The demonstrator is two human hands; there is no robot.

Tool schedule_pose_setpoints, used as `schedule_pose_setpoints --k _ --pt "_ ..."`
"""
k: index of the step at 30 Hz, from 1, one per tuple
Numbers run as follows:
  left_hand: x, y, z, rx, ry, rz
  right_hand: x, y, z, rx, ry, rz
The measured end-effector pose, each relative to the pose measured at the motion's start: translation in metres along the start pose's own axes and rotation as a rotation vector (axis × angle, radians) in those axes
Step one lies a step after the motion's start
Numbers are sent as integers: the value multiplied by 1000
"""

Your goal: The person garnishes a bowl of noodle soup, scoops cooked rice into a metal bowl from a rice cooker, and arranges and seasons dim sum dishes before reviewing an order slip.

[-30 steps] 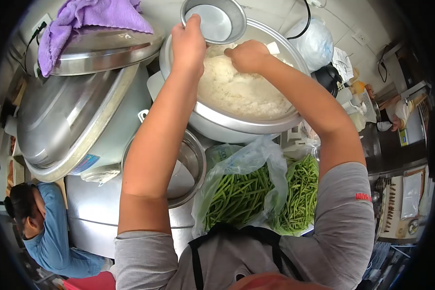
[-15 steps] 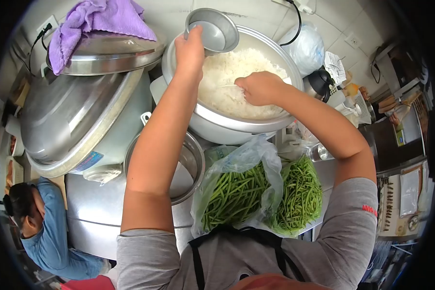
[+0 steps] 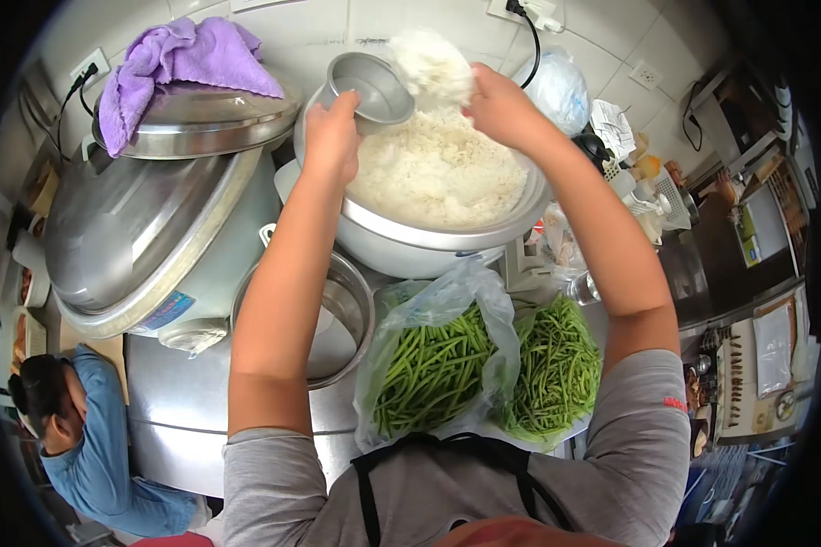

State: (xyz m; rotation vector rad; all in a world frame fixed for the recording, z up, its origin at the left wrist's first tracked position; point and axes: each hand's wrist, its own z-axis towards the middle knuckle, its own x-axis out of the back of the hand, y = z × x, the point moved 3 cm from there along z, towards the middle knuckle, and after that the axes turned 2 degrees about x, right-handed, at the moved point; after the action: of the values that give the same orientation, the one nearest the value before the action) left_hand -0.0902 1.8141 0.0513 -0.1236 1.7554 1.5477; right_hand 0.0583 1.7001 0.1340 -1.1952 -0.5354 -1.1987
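My left hand [image 3: 332,137] grips the rim of a round grey metal bowl [image 3: 374,88], tilted over the left side of a big rice cooker pot [image 3: 429,246]. No rice shows inside the bowl. Cooked white rice [image 3: 438,173] fills much of the pot. Above its far edge, my right hand [image 3: 502,105] is closed on what appears to be a rice paddle, mostly hidden under a heaped lump of rice [image 3: 431,68]. That lump is just right of the bowl.
Two bags of green beans [image 3: 438,369] lie before the pot. A steel pot [image 3: 360,292] sits under my left forearm. To the left stands a large lidded cooker [image 3: 137,237], with a purple towel [image 3: 187,68] on another lid. A person [image 3: 96,438] leans at lower left.
My right hand has risen out of the pot, lifting a heap of rice toward the far edge. My left hand has brought the bowl slightly left and down.
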Motion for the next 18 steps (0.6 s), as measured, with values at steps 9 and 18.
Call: schedule_pose_setpoints --k 9,18 --pt "-1 11 -12 -34 59 -147 -50 17 22 -165 -205 -611" --pt "2 2 -4 -104 80 31 -93 20 39 40 -492 -683"
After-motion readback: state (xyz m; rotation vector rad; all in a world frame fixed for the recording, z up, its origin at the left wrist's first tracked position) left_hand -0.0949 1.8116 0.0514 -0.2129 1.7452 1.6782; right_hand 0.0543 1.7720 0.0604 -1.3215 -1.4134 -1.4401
